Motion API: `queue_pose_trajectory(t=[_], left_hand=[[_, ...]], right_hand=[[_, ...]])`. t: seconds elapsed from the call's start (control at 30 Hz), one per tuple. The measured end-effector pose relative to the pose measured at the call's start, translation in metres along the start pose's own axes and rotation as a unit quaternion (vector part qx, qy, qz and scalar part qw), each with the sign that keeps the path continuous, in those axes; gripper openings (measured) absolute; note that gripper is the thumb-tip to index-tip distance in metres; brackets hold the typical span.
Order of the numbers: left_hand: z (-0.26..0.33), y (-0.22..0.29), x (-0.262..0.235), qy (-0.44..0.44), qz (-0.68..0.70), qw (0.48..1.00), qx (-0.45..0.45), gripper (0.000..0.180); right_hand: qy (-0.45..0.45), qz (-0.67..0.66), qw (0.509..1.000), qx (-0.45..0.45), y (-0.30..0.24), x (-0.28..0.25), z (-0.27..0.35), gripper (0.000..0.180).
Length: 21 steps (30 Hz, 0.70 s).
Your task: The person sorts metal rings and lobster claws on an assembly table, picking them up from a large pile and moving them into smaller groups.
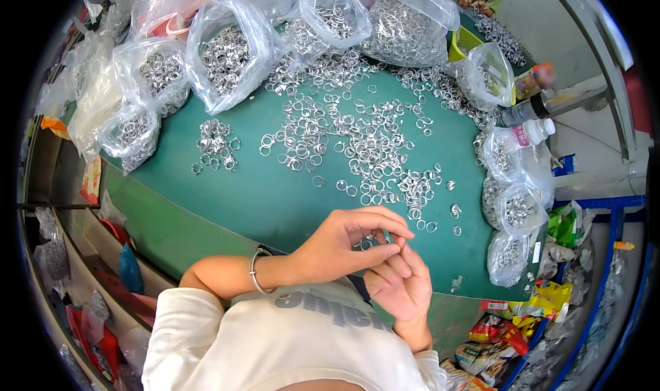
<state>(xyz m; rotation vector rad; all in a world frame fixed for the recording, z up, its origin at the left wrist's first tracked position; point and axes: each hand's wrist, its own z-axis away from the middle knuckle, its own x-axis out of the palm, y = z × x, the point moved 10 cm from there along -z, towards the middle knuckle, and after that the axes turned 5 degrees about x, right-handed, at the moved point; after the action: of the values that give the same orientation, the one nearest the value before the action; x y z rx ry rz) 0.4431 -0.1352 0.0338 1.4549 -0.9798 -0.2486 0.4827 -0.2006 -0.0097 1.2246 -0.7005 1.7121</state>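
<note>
While your left hand and right hand pinch small metal rings together (fingers closed), loose rings cover the green table.

Two hands meet at the lower middle of the frame: the left hand and the right hand, with one metal bangle on the left wrist. Small metal rings lie loose across the middle of the green table, far too many to count; one separate little cluster sits left of centre. Clear plastic bags of rings ring the table: about six along the top and upper left, roughly four more down the right edge (some overlap, so the tally is rough). Two bottles lie at the right. One yellow-green container shows at the upper right.
</note>
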Motion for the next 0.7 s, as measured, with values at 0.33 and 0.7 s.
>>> queue_pose_trajectory(t=[0.33, 0.7], left_hand=[[0.005, 0.014, 0.021, -0.019, 0.054, 0.998, 0.033, 0.024], [0.009, 0.017, 0.022, -0.014, 0.064, 0.997, 0.035, 0.016]], right_hand=[[-0.075, 0.08, 0.994, 0.013, 0.011, 0.017, 0.013, 0.011], [-0.041, 0.115, 0.993, 0.004, 0.016, 0.014, 0.015, 0.009]])
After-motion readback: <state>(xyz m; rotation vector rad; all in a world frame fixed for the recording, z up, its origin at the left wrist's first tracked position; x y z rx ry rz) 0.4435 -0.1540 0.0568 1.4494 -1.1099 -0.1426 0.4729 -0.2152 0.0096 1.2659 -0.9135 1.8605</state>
